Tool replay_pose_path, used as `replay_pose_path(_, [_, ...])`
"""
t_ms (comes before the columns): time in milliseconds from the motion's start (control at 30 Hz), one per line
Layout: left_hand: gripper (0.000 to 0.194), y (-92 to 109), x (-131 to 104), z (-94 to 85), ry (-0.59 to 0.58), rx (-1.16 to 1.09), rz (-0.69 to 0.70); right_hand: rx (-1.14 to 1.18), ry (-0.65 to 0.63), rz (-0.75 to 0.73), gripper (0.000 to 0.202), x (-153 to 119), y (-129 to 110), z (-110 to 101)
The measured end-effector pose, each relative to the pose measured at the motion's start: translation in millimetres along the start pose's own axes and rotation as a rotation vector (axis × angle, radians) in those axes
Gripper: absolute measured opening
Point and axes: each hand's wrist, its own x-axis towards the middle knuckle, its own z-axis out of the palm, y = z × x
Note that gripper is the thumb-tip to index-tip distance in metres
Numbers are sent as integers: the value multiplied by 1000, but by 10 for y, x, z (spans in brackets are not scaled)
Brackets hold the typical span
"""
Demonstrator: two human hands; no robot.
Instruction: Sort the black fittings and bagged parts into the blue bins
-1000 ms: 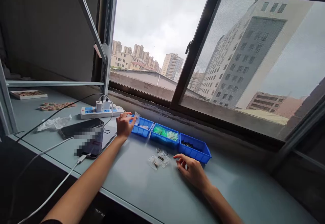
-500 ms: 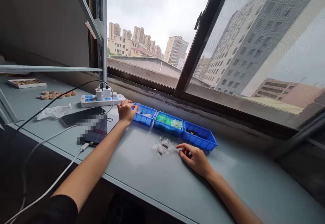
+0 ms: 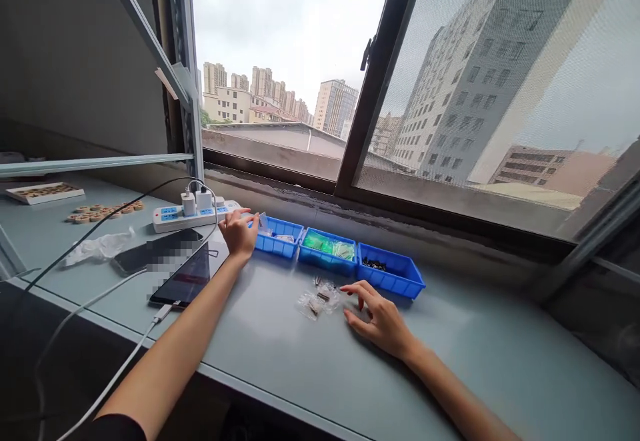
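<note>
My left hand (image 3: 239, 234) is at the left end of the left blue bin (image 3: 277, 246), its fingers pinched on a small clear plastic bag (image 3: 263, 222) that stands up above the bin's rim. Its contents are too small to make out. More small packets lie in that bin. My right hand (image 3: 375, 318) hovers low over the table, thumb and index finger apart, holding nothing. Just left of its fingertips lie several small clear bags (image 3: 320, 299) with dark little metal-looking parts inside.
The middle blue bin (image 3: 327, 254) holds green and clear packets; the right blue bin (image 3: 390, 274) has small dark parts. At left are a power strip (image 3: 165, 223), a phone (image 3: 155, 252), a tablet (image 3: 185, 281), cables, crumpled plastic (image 3: 100, 248) and round wooden pieces (image 3: 105, 212).
My left hand has drawn slightly left, with the small bag showing more upright at its fingertips. My right thumb and index finger have spread wider. The camera view has shifted a little.
</note>
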Motion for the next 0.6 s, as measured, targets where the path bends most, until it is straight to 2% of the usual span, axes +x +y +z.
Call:
replay_pose_path(133, [23,3,-28,5,15,27,56,19,-41,-89,43,6,15,25])
replay_pose_path(300, [24,33,-45,11,59,51,49,4,-141,-103,50,12,50,16])
replay_pose_path(467, [22,91,-44,-34,-34,98,14,1,-173,-100,47,24,37,-2])
replay_pose_path(600, [20,105,-48,-72,-45,176,-46,6,-191,-61,44,30,0,-16])
